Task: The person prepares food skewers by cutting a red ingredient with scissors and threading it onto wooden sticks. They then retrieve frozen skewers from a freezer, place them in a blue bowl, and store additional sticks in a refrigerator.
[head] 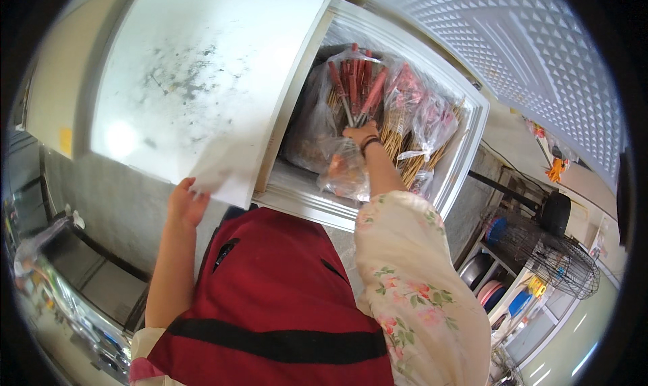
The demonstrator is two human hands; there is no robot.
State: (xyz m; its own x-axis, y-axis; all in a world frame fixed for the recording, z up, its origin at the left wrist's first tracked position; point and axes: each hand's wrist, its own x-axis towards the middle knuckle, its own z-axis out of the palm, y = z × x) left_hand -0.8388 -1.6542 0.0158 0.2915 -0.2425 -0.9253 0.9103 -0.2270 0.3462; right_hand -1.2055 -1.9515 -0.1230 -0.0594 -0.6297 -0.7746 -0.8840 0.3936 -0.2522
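Observation:
My right hand (362, 132) reaches into an open chest freezer (468, 148) and grips the metal skewers (350, 113) of a bunch of reddish skewered sausages or meat (358, 77). Clear plastic bags (310, 130) surround the bunch. Just to its right lie bundles of thin wooden skewers (400, 138) with pink and red food wrapped in knotted plastic bags (433, 123). Below my hand rests another clear bag with orange-red contents (339, 169). My left hand (190, 204) is empty, its fingers apart, near the lower edge of the white freezer lid (202, 87).
A textured white panel (536, 47) slants over the upper right. At the lower right stand a wire-caged fan (544, 254) and shelves with basins (491, 292). A dark-framed bin or cart (101, 269) stands at the lower left beside a concrete wall (126, 209).

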